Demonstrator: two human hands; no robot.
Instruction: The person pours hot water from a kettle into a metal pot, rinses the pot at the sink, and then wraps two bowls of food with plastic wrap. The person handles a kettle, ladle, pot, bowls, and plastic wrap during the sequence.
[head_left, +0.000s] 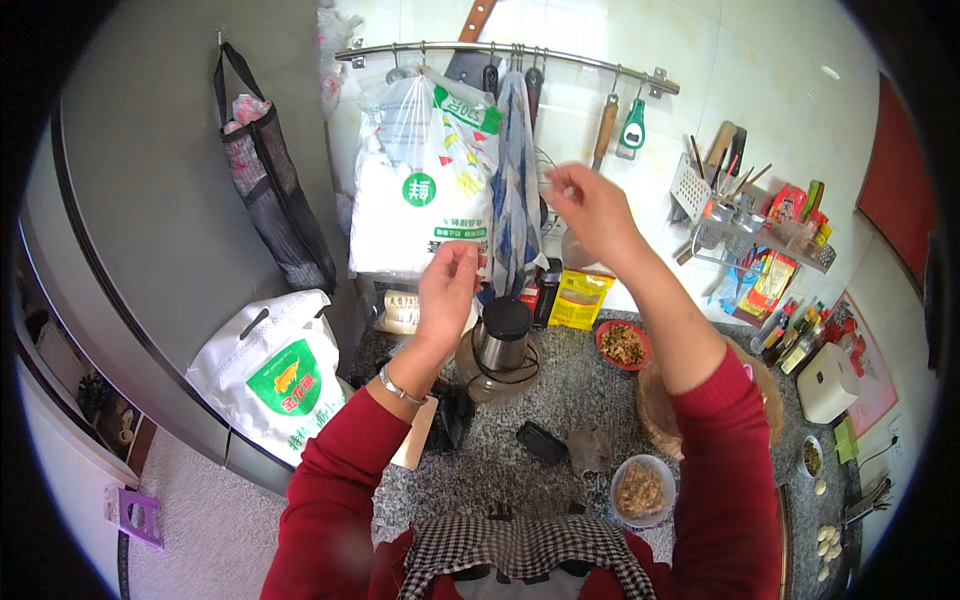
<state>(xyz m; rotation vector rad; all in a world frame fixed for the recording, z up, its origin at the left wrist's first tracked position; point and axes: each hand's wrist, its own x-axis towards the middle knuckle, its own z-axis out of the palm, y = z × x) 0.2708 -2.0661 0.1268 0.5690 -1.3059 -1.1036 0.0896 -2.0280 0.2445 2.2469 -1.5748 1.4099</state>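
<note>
My left hand (450, 289), with a bracelet at its wrist, is raised in front of the lower edge of a hanging printed plastic bag (397, 217). Its fingers are curled, and whether they pinch anything does not show. Higher up on the right, my right hand (592, 210) has thumb and fingers bent toward each other before the tiled wall. A wire whisk (547, 157) hangs just behind those fingertips. Between the hands, a blue and white towel (516, 195) hangs from a metal rail (585, 60). Below stands a blender-like appliance with a black cap (507, 322).
On the granite counter (555, 405) are a red bowl of chopped food (622, 345), a bowl of minced filling (641, 491), a round wooden board (660, 405) and a yellow packet (581, 300). A white bag (277, 375) stands left. A utensil rack (765, 225) projects from the right wall.
</note>
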